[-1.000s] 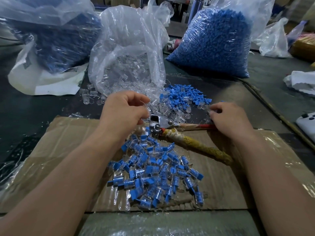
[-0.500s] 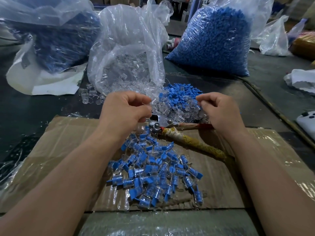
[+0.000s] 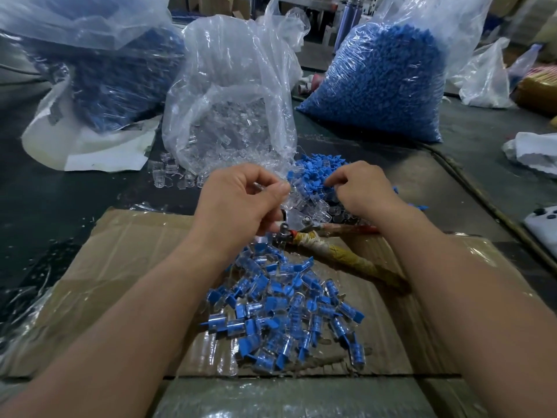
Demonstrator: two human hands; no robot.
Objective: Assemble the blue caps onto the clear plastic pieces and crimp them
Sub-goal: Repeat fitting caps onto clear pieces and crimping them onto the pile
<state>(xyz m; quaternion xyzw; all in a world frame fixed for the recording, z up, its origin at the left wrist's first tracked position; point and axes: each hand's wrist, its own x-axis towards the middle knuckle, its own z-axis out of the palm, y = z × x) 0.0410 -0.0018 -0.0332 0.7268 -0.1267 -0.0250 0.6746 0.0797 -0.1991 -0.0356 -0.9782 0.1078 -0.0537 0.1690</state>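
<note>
My left hand point(image 3: 241, 203) is held above the head of the pliers, its thumb and fingers pinching a small clear plastic piece point(image 3: 259, 186). My right hand point(image 3: 358, 188) has its fingers curled down into the loose pile of blue caps point(image 3: 316, 165) and pinches at one; the fingertips are partly hidden. Loose clear pieces point(image 3: 312, 205) lie between my hands. The crimping pliers point(image 3: 297, 230) lie on the cardboard point(image 3: 120, 267) with nobody holding their taped handles point(image 3: 346, 257). A heap of capped pieces point(image 3: 286, 312) lies between my forearms.
An open clear bag of clear pieces point(image 3: 229, 116) stands behind my hands. A full bag of blue caps point(image 3: 379, 82) is at the back right and another bag of blue parts point(image 3: 105, 70) at the back left. White cloth point(image 3: 539, 155) and a white device point(image 3: 545, 227) lie at the right.
My right hand has left the pliers' red handle and moved up and left onto the blue cap pile. My left hand has stayed in place with the clear piece.
</note>
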